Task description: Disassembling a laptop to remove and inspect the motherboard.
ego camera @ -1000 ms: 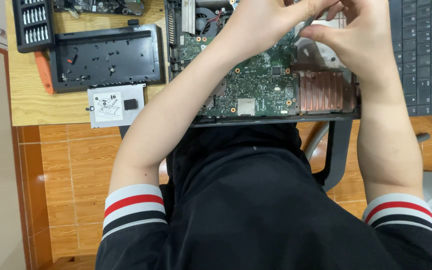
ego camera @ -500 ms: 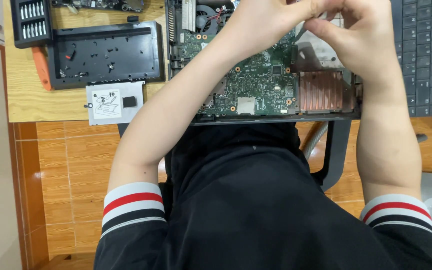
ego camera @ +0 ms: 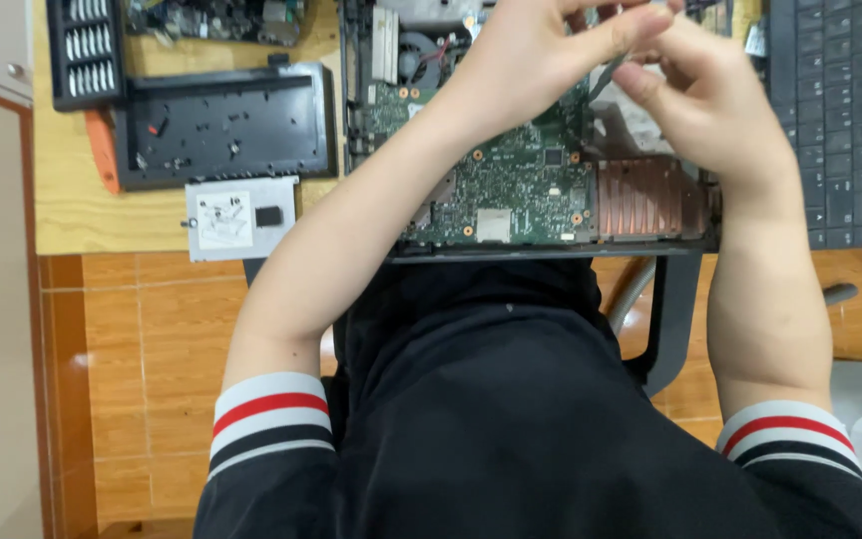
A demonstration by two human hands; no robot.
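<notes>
Overhead, head cam: both hands meet above an opened laptop base [ego camera: 551, 250] at the desk's near edge. Left hand [ego camera: 541, 55] has fingers together, extended rightward; right hand [ego camera: 710, 105] has fingers curled, pinched w/ the left on a thin grey tool [ego camera: 606, 72], possibly a screwdriver or tweezers; the view is too poor to say which. Below: green motherboard [ego camera: 511, 190], copper heatsink [ego camera: 646, 198] to its right, fan [ego camera: 421, 50] at upper left. Left of base: black bottom cover [ego camera: 221, 125], silver hard drive [ego camera: 239, 217], bit set [ego camera: 87, 50]. Right: black keyboard [ego camera: 845, 110].
</notes>
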